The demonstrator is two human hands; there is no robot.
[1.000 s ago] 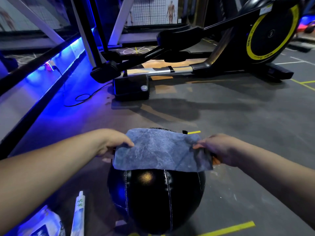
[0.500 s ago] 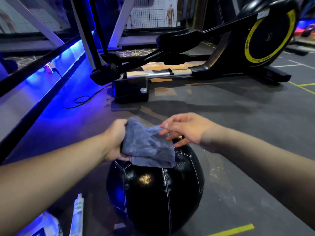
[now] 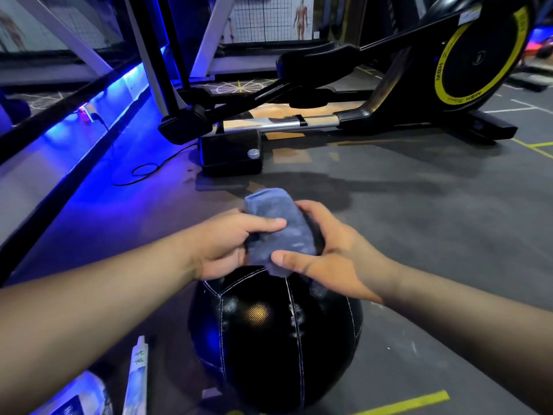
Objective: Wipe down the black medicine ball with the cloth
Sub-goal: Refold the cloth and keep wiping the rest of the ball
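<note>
The black medicine ball (image 3: 269,333), shiny with white stitched seams, rests on the grey gym floor low in the middle of the view. Just above its top, the grey-blue cloth (image 3: 276,232) is folded into a thick bundle. My left hand (image 3: 227,244) grips the bundle's left side with the thumb across it. My right hand (image 3: 326,253) clasps its right side, thumb under the lower edge. Both hands hide the top of the ball.
An elliptical trainer (image 3: 466,64) with a yellow-ringed flywheel stands across the far floor, its base block (image 3: 230,154) closest to the ball. A white tube (image 3: 136,375) and a packet (image 3: 80,399) lie at the bottom left. A blue-lit ledge (image 3: 98,115) runs along the left.
The cloth, spread flat between both hands over the ball a second ago, has been folded together into a compact bundle. My right hand moved left and closed on it.
</note>
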